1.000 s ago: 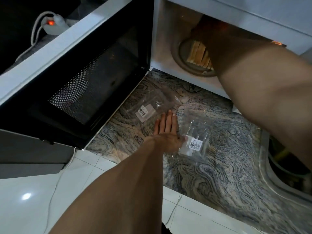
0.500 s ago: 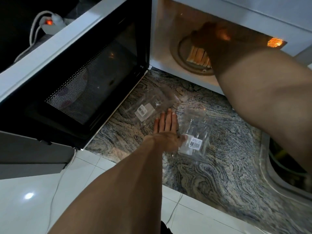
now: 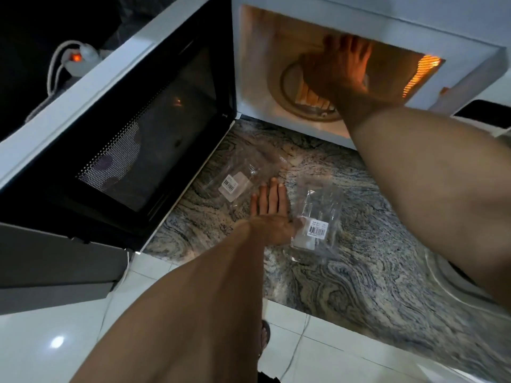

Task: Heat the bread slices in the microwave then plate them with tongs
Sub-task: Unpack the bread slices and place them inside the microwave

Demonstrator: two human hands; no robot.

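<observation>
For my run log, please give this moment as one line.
right hand: inside open white microwave, over toasted bread slices | left hand: flat on grey marbled stone counter | tongs: not visible

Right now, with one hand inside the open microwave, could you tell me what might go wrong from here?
1. The right hand hovers bare over the bread inside the lit microwave; no tongs are in view, so hot slices could burn it.
2. The open door juts out beside the left arm, which could knock it.
3. The left hand lies flat between two plastic packs; these could slide off the counter.

Veined polished stone countertop (image 3: 359, 272), crinkled clear plastic bags (image 3: 315, 225), glossy white floor tiles (image 3: 41, 349).
</observation>
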